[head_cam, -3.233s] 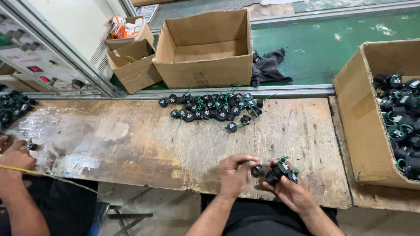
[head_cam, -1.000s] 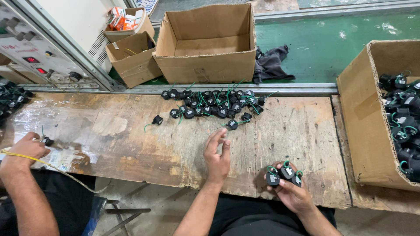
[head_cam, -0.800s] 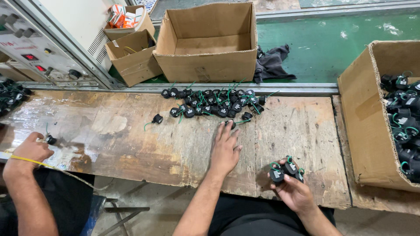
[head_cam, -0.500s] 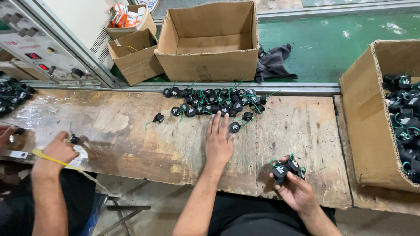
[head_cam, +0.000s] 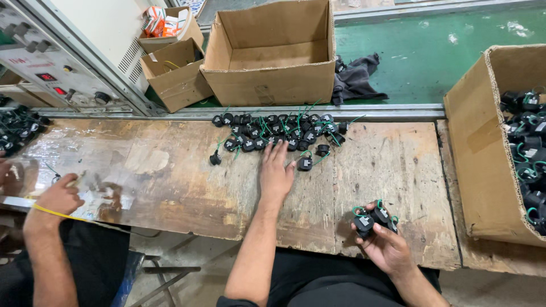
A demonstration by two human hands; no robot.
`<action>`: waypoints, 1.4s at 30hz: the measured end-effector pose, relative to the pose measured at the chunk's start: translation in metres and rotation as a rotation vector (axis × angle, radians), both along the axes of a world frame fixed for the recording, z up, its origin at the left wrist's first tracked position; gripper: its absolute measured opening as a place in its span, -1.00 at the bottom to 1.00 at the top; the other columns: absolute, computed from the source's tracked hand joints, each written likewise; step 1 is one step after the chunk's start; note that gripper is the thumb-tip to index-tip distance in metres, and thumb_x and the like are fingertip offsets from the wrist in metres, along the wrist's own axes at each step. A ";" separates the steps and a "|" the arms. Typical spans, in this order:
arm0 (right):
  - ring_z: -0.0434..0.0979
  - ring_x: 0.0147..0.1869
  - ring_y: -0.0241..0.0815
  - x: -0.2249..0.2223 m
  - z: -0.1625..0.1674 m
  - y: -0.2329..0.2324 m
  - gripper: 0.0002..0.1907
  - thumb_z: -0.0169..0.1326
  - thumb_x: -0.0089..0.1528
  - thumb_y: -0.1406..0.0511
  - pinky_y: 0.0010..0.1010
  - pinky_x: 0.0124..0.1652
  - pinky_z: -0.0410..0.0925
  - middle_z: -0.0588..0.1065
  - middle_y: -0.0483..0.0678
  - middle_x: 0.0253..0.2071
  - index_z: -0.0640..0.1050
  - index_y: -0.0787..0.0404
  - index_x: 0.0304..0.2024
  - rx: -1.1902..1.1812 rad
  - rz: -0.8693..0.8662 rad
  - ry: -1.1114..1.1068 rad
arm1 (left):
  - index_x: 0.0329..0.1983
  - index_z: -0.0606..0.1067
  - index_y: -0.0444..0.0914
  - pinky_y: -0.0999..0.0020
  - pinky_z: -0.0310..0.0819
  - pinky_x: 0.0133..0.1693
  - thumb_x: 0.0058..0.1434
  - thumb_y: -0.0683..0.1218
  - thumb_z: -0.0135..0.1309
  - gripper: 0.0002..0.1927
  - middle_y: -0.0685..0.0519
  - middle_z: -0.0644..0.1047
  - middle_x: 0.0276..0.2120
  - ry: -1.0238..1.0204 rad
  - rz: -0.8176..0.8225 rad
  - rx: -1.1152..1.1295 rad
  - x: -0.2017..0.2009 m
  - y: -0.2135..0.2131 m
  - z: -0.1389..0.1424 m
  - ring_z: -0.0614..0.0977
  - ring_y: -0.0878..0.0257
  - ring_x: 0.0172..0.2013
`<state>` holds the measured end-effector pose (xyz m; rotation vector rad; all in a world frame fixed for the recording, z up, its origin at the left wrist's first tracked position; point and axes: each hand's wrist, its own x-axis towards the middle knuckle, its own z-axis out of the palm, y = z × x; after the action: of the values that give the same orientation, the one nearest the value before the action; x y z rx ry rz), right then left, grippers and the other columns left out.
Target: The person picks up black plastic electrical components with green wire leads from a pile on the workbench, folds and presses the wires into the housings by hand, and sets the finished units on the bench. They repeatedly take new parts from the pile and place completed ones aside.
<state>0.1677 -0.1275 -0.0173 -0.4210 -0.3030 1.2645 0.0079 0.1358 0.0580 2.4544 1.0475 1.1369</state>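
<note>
The left hand (head_cam: 277, 170) lies flat on the bench (head_cam: 170, 176), arm stretched out straight, fingers spread a little and pointing to 12 o'clock. The fingertips reach the near edge of the pile (head_cam: 273, 132) of small black parts with green wires. One loose part (head_cam: 305, 164) sits just at 2 o'clock from that hand, and another stray part (head_cam: 215, 159) lies at 10 o'clock from it, a bit apart.

The right hand (head_cam: 382, 245) is low, near the front edge of the bench, palm up and wrist bent. Its fingers curl around a bunch (head_cam: 374, 218) of the same black parts, and the thumb presses on them from the side.

What could go wrong? The bunch looks big for one hand. If the fingers loosen, I think a part could roll off the front edge and fall to the floor. The green wires could catch on each other too, so a pull on one part in the pile might drag others along or flick them away. The flat left hand could also push the pile toward the metal rail (head_cam: 284, 112) at 12 o'clock.

Far at 9 o'clock, another person's hand (head_cam: 57, 199) holds a yellow wire (head_cam: 54, 212). A box (head_cam: 483, 148) with more parts stands at 3 o'clock.
</note>
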 end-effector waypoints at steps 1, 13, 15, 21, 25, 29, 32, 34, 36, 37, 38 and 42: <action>0.48 0.11 0.07 0.000 0.000 0.000 -0.46 0.15 0.24 0.37 -0.21 -0.15 0.42 0.38 0.12 0.14 0.31 0.15 0.25 -0.015 -0.006 -0.003 | 0.15 0.48 -0.14 0.07 0.27 0.27 0.11 -0.12 0.26 -0.50 -0.08 0.46 0.26 0.043 -0.030 -0.016 0.002 0.001 0.001 0.38 -0.11 0.30; 0.49 0.10 0.07 -0.002 0.001 0.001 -0.45 0.15 0.22 0.37 -0.18 -0.13 0.41 0.40 0.12 0.12 0.32 0.16 0.24 -0.012 -0.022 0.004 | 0.30 0.39 -0.20 0.07 0.04 0.35 0.10 -0.19 0.22 -0.36 -0.07 0.35 0.35 0.147 -0.375 -0.129 0.014 -0.020 -0.002 0.25 -0.07 0.37; 0.50 0.09 0.06 -0.003 0.002 0.002 -0.46 0.14 0.22 0.37 -0.18 -0.13 0.41 0.40 0.12 0.12 0.32 0.16 0.24 -0.013 -0.026 0.012 | 0.16 0.53 -0.14 0.18 0.27 0.29 0.21 -0.19 0.18 -0.58 0.03 0.53 0.20 0.063 -0.394 -0.239 0.012 -0.029 -0.008 0.46 0.08 0.28; 0.50 0.11 0.07 -0.005 0.006 0.003 -0.47 0.14 0.25 0.38 -0.15 -0.10 0.42 0.40 0.12 0.13 0.32 0.17 0.27 0.008 -0.026 0.026 | -0.14 0.68 -0.19 0.38 0.65 -0.03 0.22 -0.32 0.12 -0.75 -0.02 0.71 -0.13 -0.334 -0.301 -0.327 -0.003 -0.042 -0.021 0.76 0.19 -0.11; 0.48 0.21 0.10 -0.007 0.011 0.005 -0.44 0.12 0.26 0.38 -0.06 0.05 0.41 0.40 0.13 0.18 0.31 0.15 0.30 -0.019 -0.053 0.060 | -0.16 0.67 -0.19 0.38 0.72 -0.10 0.23 -0.32 0.20 -0.80 -0.04 0.71 -0.19 -0.557 -0.475 -0.418 -0.001 -0.071 -0.006 0.77 0.20 -0.17; 0.45 0.30 0.10 -0.008 0.013 0.005 -0.40 0.14 0.26 0.42 0.11 0.21 0.37 0.40 0.15 0.20 0.27 0.13 0.32 0.038 -0.033 -0.008 | -0.12 0.62 -0.22 0.28 0.64 -0.08 0.14 -0.39 0.17 -0.71 -0.03 0.68 -0.20 -0.534 -0.651 -0.312 0.019 -0.120 0.010 0.74 0.14 -0.15; 0.50 0.21 0.06 -0.006 0.013 0.003 -0.30 0.15 0.18 0.47 0.10 0.07 0.44 0.41 0.06 0.17 0.26 0.08 0.35 -0.076 -0.057 -0.085 | -0.13 0.60 -0.22 0.26 0.62 -0.03 0.18 -0.37 0.16 -0.74 0.00 0.69 -0.16 -0.479 -0.677 -0.247 0.032 -0.133 0.017 0.74 0.09 -0.14; 0.50 0.19 0.03 -0.003 0.012 0.002 -0.30 0.13 0.23 0.52 0.01 0.06 0.42 0.41 0.07 0.19 0.26 0.10 0.38 -0.018 -0.047 -0.034 | -0.13 0.59 -0.25 0.22 0.60 0.01 0.15 -0.37 0.13 -0.73 -0.01 0.67 -0.12 -0.488 -0.706 -0.137 0.032 -0.133 0.017 0.73 0.05 -0.10; 0.51 0.19 0.01 -0.003 0.012 0.001 -0.32 0.12 0.25 0.54 -0.04 0.06 0.42 0.41 0.08 0.17 0.27 0.10 0.37 -0.013 -0.062 0.000 | -0.10 0.59 -0.28 0.20 0.59 0.04 0.14 -0.37 0.13 -0.72 -0.03 0.66 -0.08 -0.451 -0.734 -0.110 0.025 -0.130 0.015 0.72 0.03 -0.05; 0.53 0.19 0.02 -0.004 0.012 0.001 -0.34 0.11 0.23 0.54 -0.05 0.06 0.43 0.41 0.09 0.15 0.28 0.10 0.35 -0.032 -0.078 0.004 | -0.08 0.59 -0.29 0.19 0.58 0.05 0.14 -0.36 0.13 -0.71 -0.04 0.66 -0.06 -0.414 -0.747 -0.130 0.021 -0.129 0.013 0.71 0.03 -0.03; 0.54 0.19 0.02 -0.005 0.010 0.002 -0.35 0.11 0.22 0.54 -0.06 0.07 0.44 0.41 0.09 0.13 0.29 0.09 0.32 -0.047 -0.094 0.008 | -0.05 0.59 -0.30 0.19 0.57 0.06 0.15 -0.36 0.14 -0.71 -0.05 0.66 -0.03 -0.375 -0.760 -0.148 0.017 -0.127 0.010 0.70 0.02 -0.01; 0.48 0.21 0.02 -0.013 0.012 0.005 -0.40 0.13 0.18 0.58 -0.07 0.12 0.40 0.39 0.13 0.20 0.31 0.17 0.23 0.017 -0.158 -0.155 | -0.23 0.56 -0.26 0.25 0.56 0.06 0.09 -0.33 0.22 -0.80 -0.02 0.67 -0.12 -0.404 -0.762 -0.345 0.008 -0.125 -0.007 0.70 0.09 -0.05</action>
<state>0.1544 -0.1220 -0.0056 -0.5198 -0.4043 1.0767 0.0156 0.0110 0.0512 1.9370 0.1306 1.0033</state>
